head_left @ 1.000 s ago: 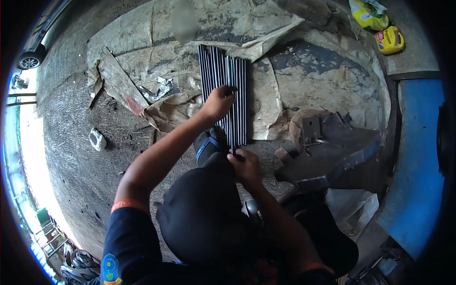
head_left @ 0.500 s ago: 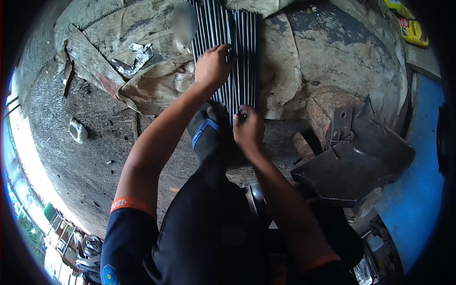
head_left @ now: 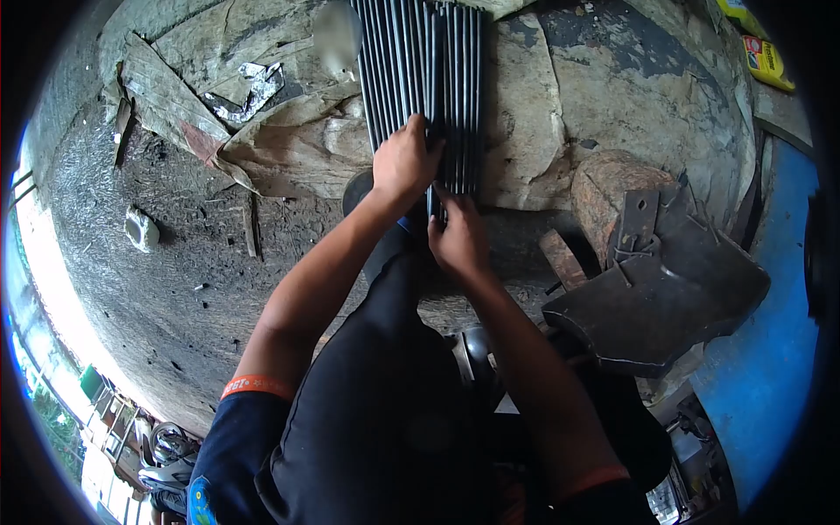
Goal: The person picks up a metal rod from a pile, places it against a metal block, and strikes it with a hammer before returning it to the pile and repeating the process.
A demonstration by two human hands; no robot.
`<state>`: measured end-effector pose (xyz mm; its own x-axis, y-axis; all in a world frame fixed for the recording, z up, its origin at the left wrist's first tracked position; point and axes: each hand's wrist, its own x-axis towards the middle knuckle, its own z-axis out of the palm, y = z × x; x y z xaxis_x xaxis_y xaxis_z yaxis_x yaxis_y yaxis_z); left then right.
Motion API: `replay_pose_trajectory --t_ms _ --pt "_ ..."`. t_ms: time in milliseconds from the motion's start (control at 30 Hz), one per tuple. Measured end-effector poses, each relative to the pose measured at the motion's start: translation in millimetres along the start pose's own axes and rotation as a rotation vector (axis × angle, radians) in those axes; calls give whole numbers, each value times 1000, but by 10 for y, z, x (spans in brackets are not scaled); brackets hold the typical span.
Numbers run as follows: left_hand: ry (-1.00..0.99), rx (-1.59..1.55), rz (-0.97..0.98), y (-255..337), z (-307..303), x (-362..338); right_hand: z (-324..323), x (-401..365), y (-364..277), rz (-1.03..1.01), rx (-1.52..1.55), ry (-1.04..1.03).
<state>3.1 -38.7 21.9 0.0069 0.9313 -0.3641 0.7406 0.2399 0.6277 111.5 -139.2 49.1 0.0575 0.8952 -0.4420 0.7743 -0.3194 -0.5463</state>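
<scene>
Dark metal rods [head_left: 398,66], several of them, lie side by side on the worn sheeting, their lengths running away from me. My left hand [head_left: 404,164] is closed around one rod [head_left: 435,79] that lies on top of the row. Just nearer to me, my right hand [head_left: 459,234] is closed at the near end of that rod, thumb and fingers on either side. The fingertips of my left hand are partly hidden. Beneath my left wrist, my dark-covered foot [head_left: 357,191] is beside the near ends of the rods.
To the right stand a rusty round block [head_left: 599,197] and a heavy dark metal plate [head_left: 656,297]. Crumpled foil [head_left: 254,92] and a whitish lump [head_left: 141,229] lie to the left. A yellow packet [head_left: 767,61] is at the far right.
My left hand has slid toward me along the rods, close to my right hand. The right hand has shifted slightly, and the gripped rod now shows more plainly.
</scene>
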Motion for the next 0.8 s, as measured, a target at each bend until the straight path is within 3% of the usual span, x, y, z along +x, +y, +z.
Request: replay_pose_trajectory --t_ms 500,800 --pt "-3 -27 20 54 50 66 -57 -21 14 -52 -72 -11" --pt "4 -30 23 23 49 32 73 10 301 -29 277 50"
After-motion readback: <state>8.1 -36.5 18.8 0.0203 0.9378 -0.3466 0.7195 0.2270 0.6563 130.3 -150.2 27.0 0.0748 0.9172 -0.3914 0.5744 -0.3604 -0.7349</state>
